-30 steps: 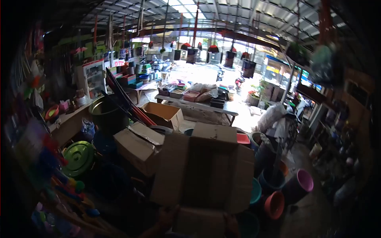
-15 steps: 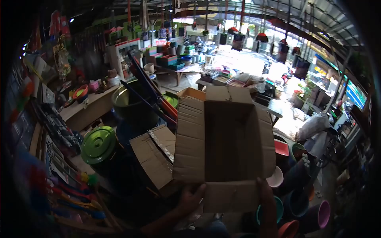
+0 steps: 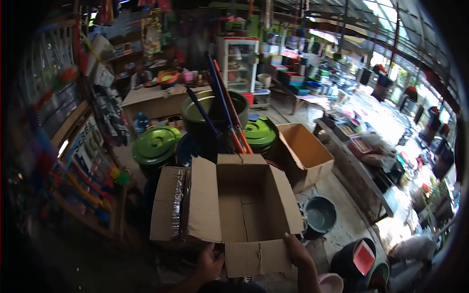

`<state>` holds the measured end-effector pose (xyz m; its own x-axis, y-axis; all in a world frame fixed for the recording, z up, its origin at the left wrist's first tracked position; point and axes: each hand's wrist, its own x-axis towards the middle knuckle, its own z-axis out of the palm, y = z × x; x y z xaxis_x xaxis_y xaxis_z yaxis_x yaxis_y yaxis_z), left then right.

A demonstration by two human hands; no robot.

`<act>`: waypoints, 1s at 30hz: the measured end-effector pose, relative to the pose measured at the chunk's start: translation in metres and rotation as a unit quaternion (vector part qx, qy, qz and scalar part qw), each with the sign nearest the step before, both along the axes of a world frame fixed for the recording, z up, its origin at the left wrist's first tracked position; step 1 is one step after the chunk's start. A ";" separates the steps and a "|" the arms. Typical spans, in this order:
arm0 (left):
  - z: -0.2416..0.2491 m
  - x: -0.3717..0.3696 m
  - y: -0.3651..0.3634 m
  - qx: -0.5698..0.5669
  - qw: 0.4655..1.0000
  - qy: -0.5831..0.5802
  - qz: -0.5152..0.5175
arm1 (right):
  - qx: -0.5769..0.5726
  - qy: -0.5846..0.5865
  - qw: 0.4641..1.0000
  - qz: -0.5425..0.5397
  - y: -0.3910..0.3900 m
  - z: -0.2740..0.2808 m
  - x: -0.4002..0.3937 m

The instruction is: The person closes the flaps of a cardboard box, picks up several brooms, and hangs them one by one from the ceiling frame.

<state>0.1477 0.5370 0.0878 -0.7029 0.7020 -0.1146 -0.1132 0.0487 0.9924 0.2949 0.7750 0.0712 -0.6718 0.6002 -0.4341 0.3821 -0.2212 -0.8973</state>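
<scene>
An open cardboard box (image 3: 244,219) stands in front of me with its flaps spread outward, and its inside shows bare cardboard. At its near left corner my left hand (image 3: 211,264) is closed on the edge, thumb up beside the near flap. My right hand (image 3: 299,251) grips the near right corner, fingers partly hidden by the flap. Directly left of this box sits a closed cardboard box (image 3: 166,210) with shiny tape along its top.
Behind the box are a large green bin (image 3: 195,115) holding long poles, and green-lidded bins (image 3: 156,144). An open orange-lined carton (image 3: 312,151) and a grey basin (image 3: 320,215) lie to the right. A wooden bench (image 3: 351,171) runs beyond them. A goods rack (image 3: 88,180) stands left.
The view has swung left. The open box has come lower and closer beside the taped box, its inside now tipped more into view. Both hands stay on its near edge.
</scene>
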 end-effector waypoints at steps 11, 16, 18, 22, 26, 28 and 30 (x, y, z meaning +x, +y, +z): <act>-0.030 0.013 0.031 0.046 0.964 0.122 0.230 | -0.055 0.249 0.944 0.208 0.051 -0.068 -0.003; -0.034 0.023 0.039 -0.027 0.945 0.082 0.315 | 0.107 0.195 0.965 0.138 0.052 -0.068 -0.017; -0.030 0.022 0.045 -0.025 0.942 0.074 0.326 | 0.059 0.195 0.979 -0.025 0.038 -0.064 -0.025; -0.012 0.027 0.048 -0.073 0.895 0.210 0.386 | 0.077 0.250 0.961 -0.089 0.019 -0.045 -0.035; 0.010 0.002 0.034 -0.163 0.753 0.464 0.438 | 0.070 0.234 0.966 -0.080 0.016 -0.042 -0.033; 0.049 -0.029 0.042 -0.213 0.669 0.617 0.356 | 0.052 0.235 0.968 -0.073 0.019 -0.054 -0.032; 0.085 -0.063 0.067 -0.231 0.690 0.643 0.237 | 0.056 0.252 0.964 -0.057 0.019 -0.065 -0.032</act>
